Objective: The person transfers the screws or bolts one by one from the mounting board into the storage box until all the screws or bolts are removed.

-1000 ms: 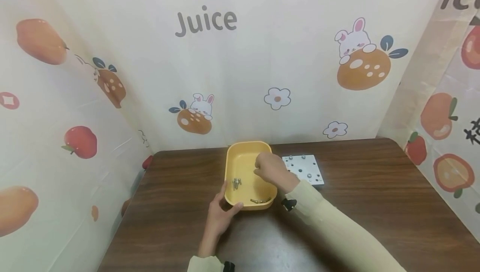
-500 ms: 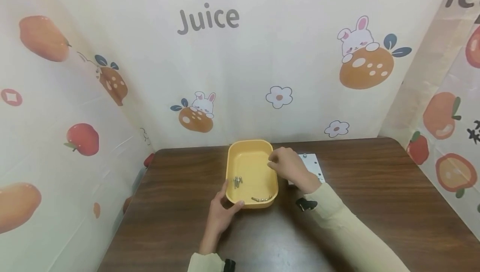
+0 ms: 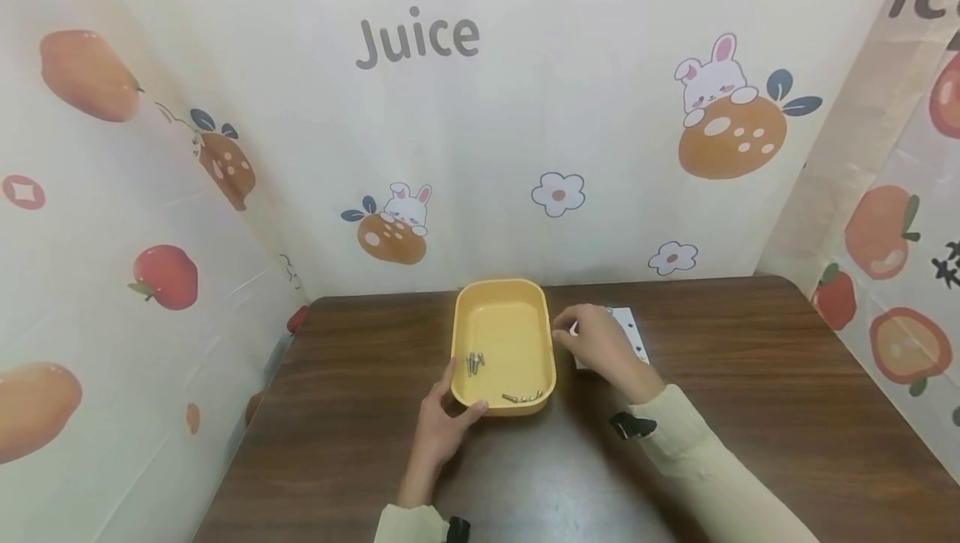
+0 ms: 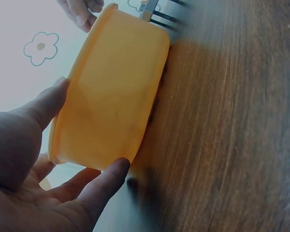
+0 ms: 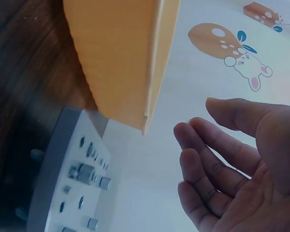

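Observation:
My left hand point(image 3: 438, 426) holds the near left corner of a yellow plastic tray point(image 3: 504, 285), its thumb at the near rim. In the left wrist view the same tray point(image 4: 111, 87) lies between the thumb and the fingers. My right hand point(image 3: 600, 343) hovers just right of the tray, over a pale plate point(image 3: 630, 326) with holes. In the right wrist view this hand point(image 5: 227, 164) has loosely bent fingers, thumb apart, and holds nothing. Short metal studs and nuts stand on the plate point(image 5: 72, 188), partly hidden by the hand in the head view.
Inside the tray, several small bolts point(image 3: 475, 363) lie at the left and more bolts point(image 3: 521, 398) along the near wall. Beneath the plate, dark legs point(image 4: 164, 21) stick out. The brown wooden table point(image 3: 360, 360) meets a printed curtain point(image 3: 480, 151) behind.
My right hand has moved from over the tray to the right, out over the plate, covering most of it. The left hand keeps its hold on the tray.

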`<state>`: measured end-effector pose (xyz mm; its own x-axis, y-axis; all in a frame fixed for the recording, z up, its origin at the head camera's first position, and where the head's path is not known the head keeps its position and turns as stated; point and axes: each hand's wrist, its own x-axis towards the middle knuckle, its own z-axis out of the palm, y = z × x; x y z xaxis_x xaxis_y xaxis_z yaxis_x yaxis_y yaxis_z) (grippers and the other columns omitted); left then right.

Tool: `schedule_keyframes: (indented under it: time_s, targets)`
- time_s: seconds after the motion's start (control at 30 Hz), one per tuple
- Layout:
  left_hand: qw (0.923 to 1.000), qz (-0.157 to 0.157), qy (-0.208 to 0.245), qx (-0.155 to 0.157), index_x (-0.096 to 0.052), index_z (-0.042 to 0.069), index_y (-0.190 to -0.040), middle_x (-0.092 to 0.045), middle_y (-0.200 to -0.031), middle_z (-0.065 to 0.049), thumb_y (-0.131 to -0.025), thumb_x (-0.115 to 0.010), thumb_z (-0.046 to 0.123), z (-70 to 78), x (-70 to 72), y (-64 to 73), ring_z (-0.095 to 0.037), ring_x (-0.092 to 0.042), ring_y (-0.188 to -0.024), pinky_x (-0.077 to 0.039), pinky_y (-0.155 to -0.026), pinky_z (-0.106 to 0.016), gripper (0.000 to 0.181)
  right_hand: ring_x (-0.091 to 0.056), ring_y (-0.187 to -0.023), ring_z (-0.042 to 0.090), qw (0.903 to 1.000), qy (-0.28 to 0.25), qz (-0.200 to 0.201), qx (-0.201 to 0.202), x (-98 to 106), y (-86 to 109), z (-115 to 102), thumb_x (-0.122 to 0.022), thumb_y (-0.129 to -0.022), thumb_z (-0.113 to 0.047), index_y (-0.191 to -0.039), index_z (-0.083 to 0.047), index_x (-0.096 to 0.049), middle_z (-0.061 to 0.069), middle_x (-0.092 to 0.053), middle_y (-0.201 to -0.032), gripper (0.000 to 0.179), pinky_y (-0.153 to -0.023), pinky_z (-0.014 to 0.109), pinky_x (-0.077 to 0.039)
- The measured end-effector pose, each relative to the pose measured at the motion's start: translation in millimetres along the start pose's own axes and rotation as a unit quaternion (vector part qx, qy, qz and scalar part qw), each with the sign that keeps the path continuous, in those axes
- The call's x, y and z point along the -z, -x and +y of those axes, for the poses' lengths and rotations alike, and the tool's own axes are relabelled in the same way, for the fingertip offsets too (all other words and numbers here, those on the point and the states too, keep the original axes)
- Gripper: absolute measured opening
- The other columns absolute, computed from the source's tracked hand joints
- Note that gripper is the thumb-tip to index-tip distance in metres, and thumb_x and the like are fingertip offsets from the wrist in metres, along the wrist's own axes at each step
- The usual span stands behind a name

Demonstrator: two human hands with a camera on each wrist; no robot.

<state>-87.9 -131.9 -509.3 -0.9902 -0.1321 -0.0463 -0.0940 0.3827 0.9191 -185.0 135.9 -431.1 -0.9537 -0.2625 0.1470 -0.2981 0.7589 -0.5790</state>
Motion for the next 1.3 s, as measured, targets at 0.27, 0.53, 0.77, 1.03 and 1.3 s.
schedule_keyframes:
  time_s: [0.27,0.53,0.77,1.03,1.3]
  targets:
    - [1.0000,-0.002,0.001,-0.006,-0.039,0.014,-0.165,-0.045,-0.159,-0.030,-0.086,-0.088,0.024,-2.1,-1.3,-1.5,-0.052,-0.049,-0.141,-0.038,-0.116,-0.067,0.093,-0.069,-0.095,0.030,0.9994,0.004,0.035,0.001,1.3,12.9,14.4,-0.076,-0.095,-0.012,-0.107,-0.003,-0.080,0.014,-0.078,-0.109,0.016,-0.083,0.049,-0.058]
    - [1.0000,0.001,0.000,-0.005,-0.038,0.012,-0.165,-0.044,-0.158,-0.032,-0.087,-0.088,0.024,-1.9,-2.5,-3.2,-0.052,-0.049,-0.141,-0.037,-0.117,-0.067,0.093,-0.071,-0.100,0.035,0.9978,0.001,0.064,0.016,2.6,27.1,32.7,-0.077,-0.094,-0.009,-0.110,0.002,-0.078,0.019,-0.077,-0.110,0.019,-0.088,0.054,-0.059]
    - [0.9998,0.006,-0.001,-0.017,-0.037,0.010,-0.165,-0.047,-0.156,-0.032,-0.087,-0.088,0.024,-2.6,-1.5,-3.3,-0.051,-0.048,-0.142,-0.035,-0.118,-0.067,0.094,-0.069,-0.112,0.040,0.9970,0.000,0.075,0.019,2.5,38.5,51.0,-0.079,-0.093,-0.009,-0.115,0.003,-0.076,0.020,-0.075,-0.116,0.025,-0.096,0.059,-0.056]
    - [0.9997,0.009,-0.016,-0.017,-0.035,0.008,-0.165,-0.048,-0.154,-0.032,-0.089,-0.086,0.024,-5.5,0.8,-3.0,-0.050,-0.050,-0.140,-0.048,-0.110,-0.060,0.093,-0.063,-0.120,0.046,0.9964,0.023,0.079,0.015,3.2,51.6,64.4,-0.080,-0.093,-0.014,-0.126,0.005,-0.071,0.026,-0.070,-0.127,0.039,-0.102,0.065,-0.050]
    - [0.9999,0.002,-0.009,-0.014,-0.032,0.006,-0.166,-0.047,-0.154,-0.031,-0.090,-0.086,0.023,-5.2,1.7,-2.9,-0.049,-0.049,-0.141,-0.058,-0.100,-0.050,0.095,-0.054,-0.132,0.053,0.9962,0.043,0.073,0.023,5.5,62.7,76.6,-0.084,-0.090,-0.020,-0.141,0.011,-0.057,0.035,-0.059,-0.142,0.065,-0.110,0.069,-0.041]
